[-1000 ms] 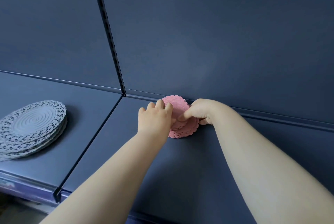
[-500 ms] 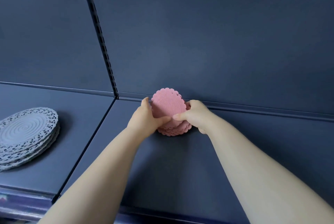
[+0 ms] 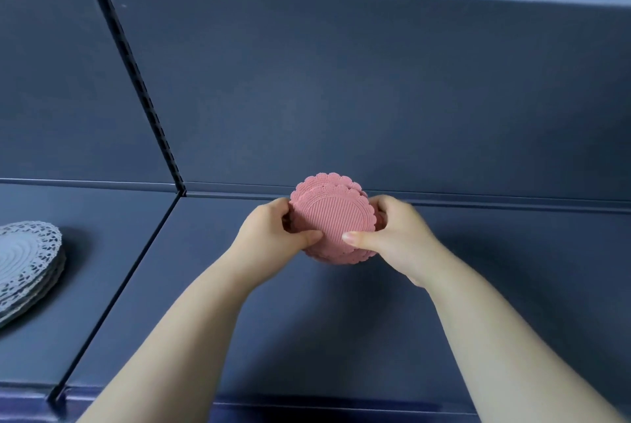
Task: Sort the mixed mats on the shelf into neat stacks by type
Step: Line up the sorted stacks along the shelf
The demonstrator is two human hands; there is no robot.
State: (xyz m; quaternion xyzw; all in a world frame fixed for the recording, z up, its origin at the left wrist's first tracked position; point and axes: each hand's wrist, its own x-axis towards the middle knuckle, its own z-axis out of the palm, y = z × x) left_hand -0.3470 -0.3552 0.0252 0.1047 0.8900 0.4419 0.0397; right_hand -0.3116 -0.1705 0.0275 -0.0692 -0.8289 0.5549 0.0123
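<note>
both hands (image 3: 269, 235) (image 3: 399, 235) gripping pink mats (image 3: 333, 218), grey mats (image 3: 27, 262) left on shelf (image 3: 341, 337)

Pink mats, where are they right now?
In the head view, the pink mats are centre frame, gripped between the left hand and right hand, right of the grey mats.

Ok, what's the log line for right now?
pink mats: held, uneven | left hand: grips left edge | right hand: grips right edge | grey mats: stacked left

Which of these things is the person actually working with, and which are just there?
Part of the job:
pink mats, gripped by the left hand and right hand
grey lace mats, stacked on the shelf to the left

Just there:
slotted upright
back panel
</note>
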